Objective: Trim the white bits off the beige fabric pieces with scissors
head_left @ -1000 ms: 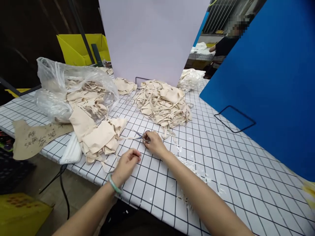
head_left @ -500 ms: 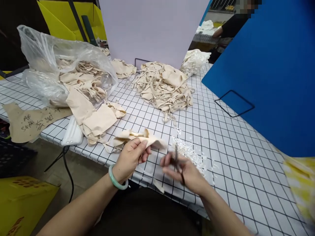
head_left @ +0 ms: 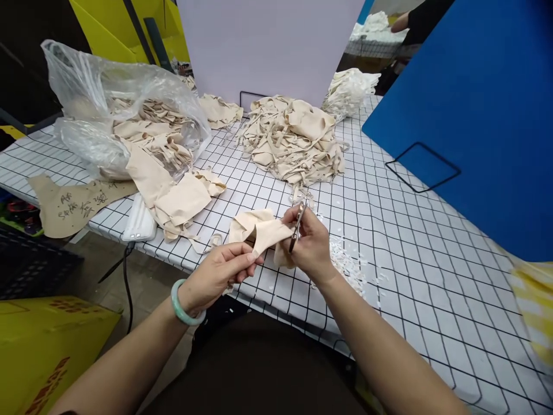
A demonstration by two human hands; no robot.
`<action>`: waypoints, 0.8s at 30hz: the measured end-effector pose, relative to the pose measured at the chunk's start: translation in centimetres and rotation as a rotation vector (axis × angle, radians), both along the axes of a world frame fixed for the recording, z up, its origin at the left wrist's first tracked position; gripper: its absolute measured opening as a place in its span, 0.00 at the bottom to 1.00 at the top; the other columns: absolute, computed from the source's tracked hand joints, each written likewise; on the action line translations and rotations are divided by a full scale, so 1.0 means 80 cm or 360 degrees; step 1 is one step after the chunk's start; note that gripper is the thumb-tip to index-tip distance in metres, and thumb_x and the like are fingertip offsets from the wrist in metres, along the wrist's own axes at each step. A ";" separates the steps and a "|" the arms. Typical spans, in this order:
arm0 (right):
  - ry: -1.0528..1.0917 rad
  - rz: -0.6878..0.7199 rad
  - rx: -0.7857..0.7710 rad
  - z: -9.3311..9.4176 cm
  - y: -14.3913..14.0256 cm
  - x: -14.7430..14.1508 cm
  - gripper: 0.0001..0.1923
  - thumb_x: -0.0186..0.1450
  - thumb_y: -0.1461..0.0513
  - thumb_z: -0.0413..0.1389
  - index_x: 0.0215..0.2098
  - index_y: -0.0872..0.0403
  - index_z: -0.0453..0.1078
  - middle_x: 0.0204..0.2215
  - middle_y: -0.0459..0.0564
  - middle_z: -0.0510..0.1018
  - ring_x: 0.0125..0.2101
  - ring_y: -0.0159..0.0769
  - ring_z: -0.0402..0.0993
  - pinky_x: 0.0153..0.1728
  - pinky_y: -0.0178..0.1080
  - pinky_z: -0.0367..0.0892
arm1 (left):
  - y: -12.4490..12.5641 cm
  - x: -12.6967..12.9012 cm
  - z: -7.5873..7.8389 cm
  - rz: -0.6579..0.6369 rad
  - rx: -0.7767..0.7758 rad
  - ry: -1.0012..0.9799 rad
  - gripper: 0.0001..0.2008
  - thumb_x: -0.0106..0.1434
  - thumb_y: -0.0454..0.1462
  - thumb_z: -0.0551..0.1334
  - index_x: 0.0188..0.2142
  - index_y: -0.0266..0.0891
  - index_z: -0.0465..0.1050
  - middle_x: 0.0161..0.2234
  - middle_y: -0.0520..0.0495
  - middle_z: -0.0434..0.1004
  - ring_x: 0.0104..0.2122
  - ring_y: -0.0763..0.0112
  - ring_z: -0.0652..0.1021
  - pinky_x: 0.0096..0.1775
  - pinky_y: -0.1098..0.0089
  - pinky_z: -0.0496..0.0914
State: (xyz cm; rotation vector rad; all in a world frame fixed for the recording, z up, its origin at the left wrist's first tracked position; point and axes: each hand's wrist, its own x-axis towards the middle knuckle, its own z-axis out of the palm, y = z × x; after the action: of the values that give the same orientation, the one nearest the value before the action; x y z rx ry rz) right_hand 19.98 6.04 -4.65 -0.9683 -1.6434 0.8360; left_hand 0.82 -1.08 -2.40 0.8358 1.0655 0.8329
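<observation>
Your left hand (head_left: 224,266) pinches the beige cloth (head_left: 270,233) at its 7 o'clock edge; your right hand (head_left: 313,242) grips the scissors (head_left: 298,227) at the cloth's 3 o'clock end. From there, white scraps (head_left: 347,262) lie on the table (head_left: 415,282) at 4 o'clock, a cloth pile (head_left: 298,141) at 12, a plastic bag (head_left: 99,83) at 10

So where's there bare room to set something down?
The widest bare patch of grid tablecloth lies between the white scraps, blue board and yellow checked cloth; a narrower strip separates the cream pile from the blue board. Crowded: the left, with plastic bag and loose cream pieces, and front centre, where the left hand holds fabric near the right hand and scissors.
</observation>
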 end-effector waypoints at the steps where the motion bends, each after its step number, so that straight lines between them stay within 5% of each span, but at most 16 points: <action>1: -0.0023 -0.0046 0.0042 -0.003 -0.005 -0.001 0.10 0.52 0.68 0.54 0.32 0.50 0.63 0.29 0.44 0.69 0.30 0.34 0.65 0.32 0.38 0.64 | -0.001 -0.002 0.001 -0.0048 0.0020 0.0003 0.13 0.61 0.45 0.66 0.35 0.35 0.79 0.24 0.51 0.67 0.22 0.79 0.62 0.24 0.76 0.54; 7: -0.0177 0.0062 -0.0147 -0.024 -0.049 0.000 0.08 0.56 0.64 0.58 0.32 0.50 0.64 0.28 0.44 0.69 0.27 0.34 0.65 0.27 0.36 0.62 | 0.000 -0.005 0.006 -0.0286 0.0060 -0.0031 0.17 0.63 0.48 0.64 0.32 0.35 0.80 0.21 0.53 0.59 0.23 0.77 0.59 0.24 0.74 0.53; 12: -0.0278 0.0200 -0.0060 -0.014 -0.073 0.020 0.08 0.60 0.61 0.62 0.31 0.50 0.65 0.25 0.44 0.68 0.26 0.34 0.64 0.25 0.37 0.61 | 0.012 -0.002 -0.001 -0.0026 0.0115 0.0047 0.17 0.64 0.48 0.63 0.30 0.36 0.76 0.22 0.52 0.61 0.22 0.77 0.59 0.23 0.76 0.56; 15: -0.0301 0.0200 0.0037 -0.018 -0.088 0.017 0.06 0.60 0.65 0.59 0.30 0.50 0.66 0.24 0.44 0.68 0.25 0.34 0.64 0.26 0.37 0.61 | 0.015 0.007 -0.003 0.0102 0.0349 0.0056 0.15 0.64 0.45 0.63 0.28 0.37 0.77 0.33 0.44 0.72 0.33 0.69 0.71 0.33 0.71 0.69; 18: -0.0081 0.0152 -0.0211 -0.036 -0.102 -0.002 0.05 0.61 0.64 0.58 0.29 0.51 0.65 0.24 0.44 0.68 0.24 0.32 0.64 0.26 0.37 0.62 | 0.014 0.023 -0.003 0.0114 0.0533 -0.0129 0.14 0.66 0.41 0.62 0.27 0.37 0.78 0.49 0.40 0.73 0.47 0.61 0.73 0.47 0.64 0.71; 21: 0.0118 0.0129 -0.0489 -0.050 -0.108 -0.017 0.06 0.65 0.59 0.56 0.31 0.51 0.64 0.25 0.43 0.68 0.23 0.30 0.64 0.25 0.36 0.63 | 0.012 0.040 -0.006 0.0094 0.0407 -0.0403 0.16 0.67 0.41 0.60 0.26 0.36 0.76 0.42 0.43 0.73 0.32 0.71 0.73 0.39 0.66 0.72; 24: 0.0048 0.0173 -0.0545 -0.045 -0.101 -0.006 0.08 0.65 0.56 0.57 0.33 0.51 0.65 0.27 0.45 0.69 0.26 0.32 0.67 0.27 0.36 0.66 | 0.010 0.050 -0.012 0.0246 0.0418 -0.0360 0.16 0.67 0.42 0.61 0.26 0.36 0.75 0.35 0.47 0.68 0.22 0.80 0.62 0.28 0.70 0.66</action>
State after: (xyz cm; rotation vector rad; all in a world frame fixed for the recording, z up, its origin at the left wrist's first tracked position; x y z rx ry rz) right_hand 19.46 -2.04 -8.27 -1.1000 -1.5668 1.2284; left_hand 4.81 -0.27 -3.38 0.8608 0.8382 1.1878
